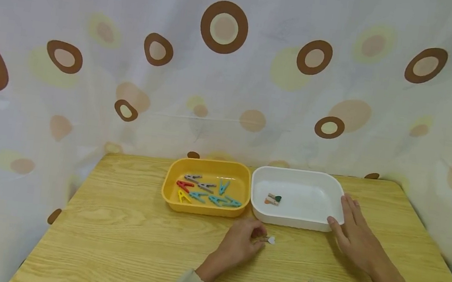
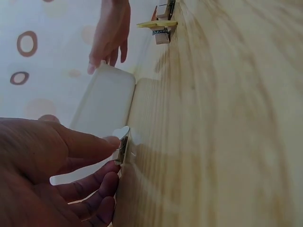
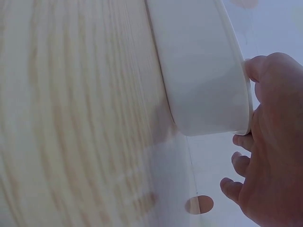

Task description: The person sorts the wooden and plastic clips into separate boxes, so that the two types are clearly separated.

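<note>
Spotted curtain backs the wooden tabletop (image 1: 121,222). Left hand (image 1: 237,247) has its grip pinched on a small white heart clip (image 1: 269,239), which juts from the fingertips toward 2 o'clock; a firm, level pinch seems best. Right hand (image 1: 356,239) rests open against the white tray (image 1: 332,193).

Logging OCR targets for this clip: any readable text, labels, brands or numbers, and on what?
None readable. The yellow tray, white tray, the clip pinched by the left hand, and the curtain carry no lettering; the curtain shows only ring and dot patterns.
</note>
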`<move>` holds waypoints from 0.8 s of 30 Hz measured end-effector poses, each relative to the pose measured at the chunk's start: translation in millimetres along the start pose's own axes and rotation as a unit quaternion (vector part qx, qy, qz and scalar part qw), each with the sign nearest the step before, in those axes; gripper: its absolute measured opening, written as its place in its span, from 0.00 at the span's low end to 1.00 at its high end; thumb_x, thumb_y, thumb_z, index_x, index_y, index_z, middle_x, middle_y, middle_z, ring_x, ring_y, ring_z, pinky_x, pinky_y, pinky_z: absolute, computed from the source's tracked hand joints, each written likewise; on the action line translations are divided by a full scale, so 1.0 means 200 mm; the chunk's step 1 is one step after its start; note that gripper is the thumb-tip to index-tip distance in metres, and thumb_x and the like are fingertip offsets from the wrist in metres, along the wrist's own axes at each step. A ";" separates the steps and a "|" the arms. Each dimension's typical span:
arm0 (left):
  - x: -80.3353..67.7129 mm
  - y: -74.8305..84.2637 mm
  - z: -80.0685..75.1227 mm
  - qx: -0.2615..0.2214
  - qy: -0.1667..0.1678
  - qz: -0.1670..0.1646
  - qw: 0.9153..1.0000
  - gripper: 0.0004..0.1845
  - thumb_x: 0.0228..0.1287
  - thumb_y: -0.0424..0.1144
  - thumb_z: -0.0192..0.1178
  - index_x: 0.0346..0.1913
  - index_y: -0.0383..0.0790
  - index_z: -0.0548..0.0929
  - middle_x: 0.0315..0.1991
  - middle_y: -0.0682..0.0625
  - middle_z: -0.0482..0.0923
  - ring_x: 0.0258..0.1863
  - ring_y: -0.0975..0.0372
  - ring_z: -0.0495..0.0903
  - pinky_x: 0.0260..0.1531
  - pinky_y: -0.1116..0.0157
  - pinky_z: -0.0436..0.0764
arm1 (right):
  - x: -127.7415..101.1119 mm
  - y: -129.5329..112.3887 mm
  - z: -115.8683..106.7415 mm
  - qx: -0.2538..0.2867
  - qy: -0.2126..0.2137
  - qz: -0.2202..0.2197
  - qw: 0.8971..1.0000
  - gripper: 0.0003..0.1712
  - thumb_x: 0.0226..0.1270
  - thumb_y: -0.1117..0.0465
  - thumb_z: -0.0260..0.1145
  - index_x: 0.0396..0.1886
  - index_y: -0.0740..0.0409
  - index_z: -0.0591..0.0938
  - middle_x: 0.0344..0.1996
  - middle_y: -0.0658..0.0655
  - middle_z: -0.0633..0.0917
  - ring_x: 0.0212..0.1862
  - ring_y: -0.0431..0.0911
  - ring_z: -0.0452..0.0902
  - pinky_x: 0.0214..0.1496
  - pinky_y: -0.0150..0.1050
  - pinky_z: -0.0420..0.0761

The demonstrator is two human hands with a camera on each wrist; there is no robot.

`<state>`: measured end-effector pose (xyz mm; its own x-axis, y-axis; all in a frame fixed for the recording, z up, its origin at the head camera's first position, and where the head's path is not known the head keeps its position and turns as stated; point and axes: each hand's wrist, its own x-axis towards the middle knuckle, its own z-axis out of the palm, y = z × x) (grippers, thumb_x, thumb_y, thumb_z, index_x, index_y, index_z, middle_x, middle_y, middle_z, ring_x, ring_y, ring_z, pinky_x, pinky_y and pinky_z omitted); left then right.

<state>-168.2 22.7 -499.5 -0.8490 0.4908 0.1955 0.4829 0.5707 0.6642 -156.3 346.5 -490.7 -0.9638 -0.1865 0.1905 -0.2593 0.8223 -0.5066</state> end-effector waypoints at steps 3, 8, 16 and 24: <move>0.00 0.00 0.01 0.010 -0.001 -0.003 1.000 0.07 0.60 0.30 0.74 0.39 0.40 0.87 0.35 0.54 0.81 0.33 0.67 0.77 0.36 0.75 0.76 | 0.00 0.00 0.00 -0.002 0.002 0.001 1.000 0.45 0.85 0.48 0.49 0.83 0.65 0.37 0.82 0.67 0.39 0.81 0.65 0.29 0.74 0.72 0.43; 0.00 0.00 0.01 0.023 -0.003 0.000 1.000 0.05 0.62 0.29 0.73 0.36 0.41 0.86 0.32 0.54 0.81 0.31 0.69 0.75 0.32 0.76 0.75 | 0.00 0.01 0.01 -0.007 0.002 0.004 1.000 0.46 0.85 0.47 0.49 0.83 0.65 0.37 0.82 0.68 0.39 0.81 0.66 0.31 0.75 0.70 0.42; 0.01 0.00 0.01 0.044 0.001 0.019 0.999 0.05 0.63 0.30 0.72 0.34 0.42 0.85 0.31 0.55 0.81 0.30 0.70 0.76 0.31 0.77 0.74 | 0.01 0.02 0.01 -0.011 0.000 0.004 1.000 0.45 0.85 0.47 0.48 0.83 0.65 0.37 0.82 0.68 0.39 0.81 0.64 0.29 0.76 0.68 0.40; 0.00 -0.01 0.00 0.027 -0.010 0.015 0.999 0.04 0.64 0.30 0.70 0.34 0.42 0.87 0.31 0.56 0.81 0.30 0.71 0.74 0.31 0.77 0.75 | 0.00 0.01 0.01 -0.008 -0.002 0.008 1.000 0.46 0.85 0.47 0.48 0.83 0.65 0.37 0.82 0.67 0.38 0.81 0.64 0.28 0.75 0.70 0.41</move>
<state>-168.0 22.4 -501.0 -0.8304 0.5200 0.1998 0.5186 0.5905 0.6184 -157.6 347.1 -493.3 -0.9679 -0.1766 0.1789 -0.2437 0.8335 -0.4958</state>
